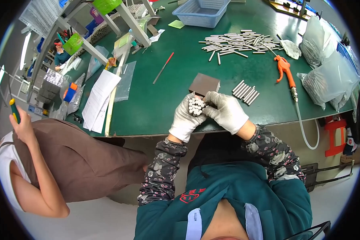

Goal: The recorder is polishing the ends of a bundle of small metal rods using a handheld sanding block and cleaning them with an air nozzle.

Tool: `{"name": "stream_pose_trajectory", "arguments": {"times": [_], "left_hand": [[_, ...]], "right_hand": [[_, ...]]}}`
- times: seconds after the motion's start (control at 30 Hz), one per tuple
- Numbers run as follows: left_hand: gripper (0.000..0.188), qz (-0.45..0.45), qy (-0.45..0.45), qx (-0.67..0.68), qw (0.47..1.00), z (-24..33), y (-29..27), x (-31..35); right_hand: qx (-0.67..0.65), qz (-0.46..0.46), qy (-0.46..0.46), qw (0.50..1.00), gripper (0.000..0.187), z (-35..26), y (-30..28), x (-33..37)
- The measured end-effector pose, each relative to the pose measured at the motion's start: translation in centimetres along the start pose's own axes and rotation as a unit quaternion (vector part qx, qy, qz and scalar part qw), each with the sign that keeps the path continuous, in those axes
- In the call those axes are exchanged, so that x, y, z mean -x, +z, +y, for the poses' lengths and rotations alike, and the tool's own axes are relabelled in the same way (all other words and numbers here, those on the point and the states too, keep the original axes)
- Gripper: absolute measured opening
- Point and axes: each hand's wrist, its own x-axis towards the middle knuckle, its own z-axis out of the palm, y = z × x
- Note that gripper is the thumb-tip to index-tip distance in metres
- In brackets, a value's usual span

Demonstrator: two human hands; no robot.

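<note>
In my left hand, which wears a white glove, is a tight bundle of metal pins with their round ends facing up. My gloved right hand meets the bundle from the right, its fingertips at the edge of it; whether they pinch a single pin is hidden. Just beyond my hands lies a brown block. A short row of metal pins is on the green table to the right of the block. Farther off, a loose heap of the same pins spreads across the table.
An orange air gun with a hose lies at right, near plastic bags of parts. At the back stands a blue basket. A red-handled file and papers lie leftward. Another person holds a screwdriver at left.
</note>
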Motion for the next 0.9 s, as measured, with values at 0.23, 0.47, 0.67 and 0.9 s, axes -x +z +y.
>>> {"name": "stream_pose_trajectory", "arguments": {"times": [0.23, 0.47, 0.67, 0.9], "left_hand": [[0.057, -0.026, 0.009, -0.075, 0.997, 0.6, 0.2, -0.3], [0.074, -0.016, -0.007, 0.043, 0.999, 0.5, 0.3, -0.2], [0.085, -0.029, -0.016, 0.03, 0.999, 1.2, 0.6, -0.6], [0.103, 0.002, -0.025, 0.071, 0.997, -0.1, 0.7, -0.6]], "right_hand": [[-0.034, -0.01, 0.03, 0.999, 0.019, 1.6, 0.8, -0.1], [-0.09, -0.016, 0.037, 0.995, 0.021, 1.4, 1.2, 0.0], [-0.073, 0.018, 0.064, 0.995, 0.022, 1.3, 1.1, 0.2], [-0.052, 0.006, 0.072, 0.996, 0.022, 0.9, 0.9, -0.1]]}}
